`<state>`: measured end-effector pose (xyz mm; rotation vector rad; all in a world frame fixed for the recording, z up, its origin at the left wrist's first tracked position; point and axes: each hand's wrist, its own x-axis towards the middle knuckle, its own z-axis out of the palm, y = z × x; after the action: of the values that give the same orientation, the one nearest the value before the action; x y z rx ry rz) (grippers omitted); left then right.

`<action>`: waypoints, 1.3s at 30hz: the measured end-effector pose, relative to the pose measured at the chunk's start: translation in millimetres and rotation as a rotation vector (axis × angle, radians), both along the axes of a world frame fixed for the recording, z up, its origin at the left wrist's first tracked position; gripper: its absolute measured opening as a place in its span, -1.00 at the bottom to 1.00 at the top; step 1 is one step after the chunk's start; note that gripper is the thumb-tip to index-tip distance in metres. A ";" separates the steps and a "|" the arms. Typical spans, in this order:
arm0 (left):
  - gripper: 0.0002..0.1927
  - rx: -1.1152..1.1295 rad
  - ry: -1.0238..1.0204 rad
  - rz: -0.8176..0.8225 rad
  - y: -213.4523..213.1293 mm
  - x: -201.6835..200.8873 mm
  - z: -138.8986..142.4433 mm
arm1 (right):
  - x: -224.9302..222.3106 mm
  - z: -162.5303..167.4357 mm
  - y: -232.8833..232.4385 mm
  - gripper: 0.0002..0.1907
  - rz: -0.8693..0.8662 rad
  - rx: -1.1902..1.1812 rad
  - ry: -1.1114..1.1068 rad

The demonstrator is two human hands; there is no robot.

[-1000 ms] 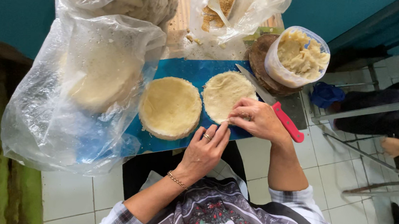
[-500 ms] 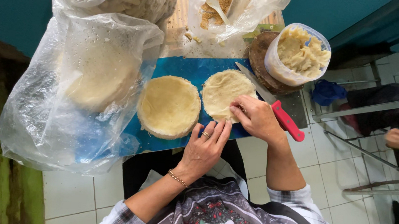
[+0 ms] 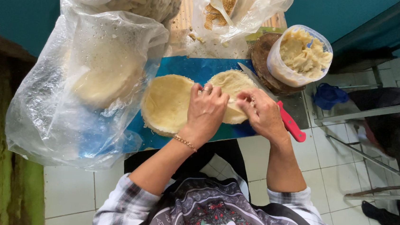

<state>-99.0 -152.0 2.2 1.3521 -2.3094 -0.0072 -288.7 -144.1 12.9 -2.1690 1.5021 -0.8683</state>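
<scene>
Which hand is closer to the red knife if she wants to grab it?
Probably the right hand. It rests on the smaller dough round, right beside the red-handled knife. The left hand sits farther away, between the two rounds.

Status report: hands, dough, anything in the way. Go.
Left hand and right hand both pinching the right dough round. Red-handled knife beside right hand. Nothing in the way.

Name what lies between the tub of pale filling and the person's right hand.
In the head view, a knife with a red handle lies between the tub and the right hand, on the blue board.
</scene>
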 end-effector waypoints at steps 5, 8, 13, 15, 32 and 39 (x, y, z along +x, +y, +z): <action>-0.74 0.027 0.112 -0.071 -17.9 -2.9 1.4 | 15.2 -8.7 -13.3 -0.72 0.059 -0.232 0.043; -0.79 -0.105 0.335 0.000 -13.0 -1.3 -4.4 | 16.7 -20.9 -23.6 -0.81 -0.026 -0.189 0.110; -0.59 -0.213 0.171 -0.035 22.3 1.0 -22.7 | 7.9 -27.6 -33.3 -0.80 -0.017 -0.174 -0.009; -0.55 -0.219 0.066 -0.017 32.0 0.7 -30.3 | 7.3 -25.8 -35.4 -0.81 -0.049 -0.140 -0.030; -0.56 -0.110 -0.058 -0.031 34.1 0.8 -32.2 | -22.8 68.7 -74.2 -0.87 -0.187 -0.515 0.133; -0.25 0.061 0.958 -0.099 30.3 38.3 1.8 | 12.1 87.9 -32.3 -0.87 0.051 -0.067 -0.143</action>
<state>-60.7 -121.7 4.0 0.9383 -1.5468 -0.6187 -276.6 -176.4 100.8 -2.1329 1.3618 -1.0464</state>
